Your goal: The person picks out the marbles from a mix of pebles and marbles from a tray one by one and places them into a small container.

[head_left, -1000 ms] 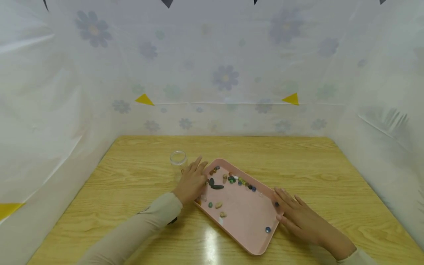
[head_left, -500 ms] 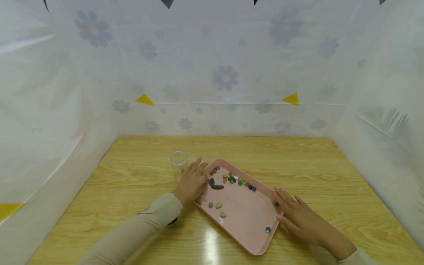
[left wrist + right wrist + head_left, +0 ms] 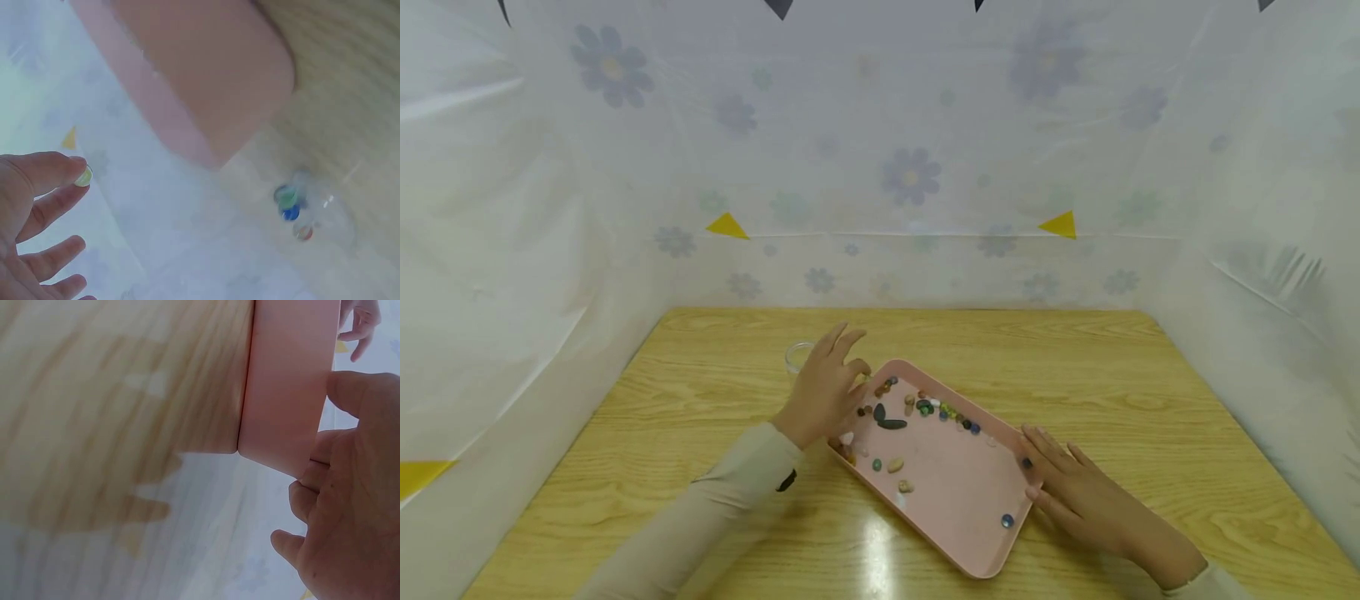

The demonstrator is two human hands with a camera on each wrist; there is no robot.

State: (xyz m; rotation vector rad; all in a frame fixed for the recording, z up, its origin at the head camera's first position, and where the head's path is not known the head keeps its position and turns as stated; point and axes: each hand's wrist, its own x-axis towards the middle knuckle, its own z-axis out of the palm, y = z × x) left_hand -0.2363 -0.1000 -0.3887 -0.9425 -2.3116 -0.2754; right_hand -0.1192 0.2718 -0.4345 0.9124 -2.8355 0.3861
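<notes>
One yellowish marble (image 3: 83,177), probably glass, pinched by the left hand (image 3: 820,393), best gripped squarely while the pink tray (image 3: 955,492) is steadied by the relaxed right hand (image 3: 1078,500).

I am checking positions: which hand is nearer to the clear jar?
The left hand, beside the clear jar and partly hiding it; the right hand is across the pink tray.

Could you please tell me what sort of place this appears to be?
Probably a screened-off tabletop workspace: a wood-grain table with pale flower-patterned sheeting on the sides in view, and a pink tray holding small stones.
</notes>
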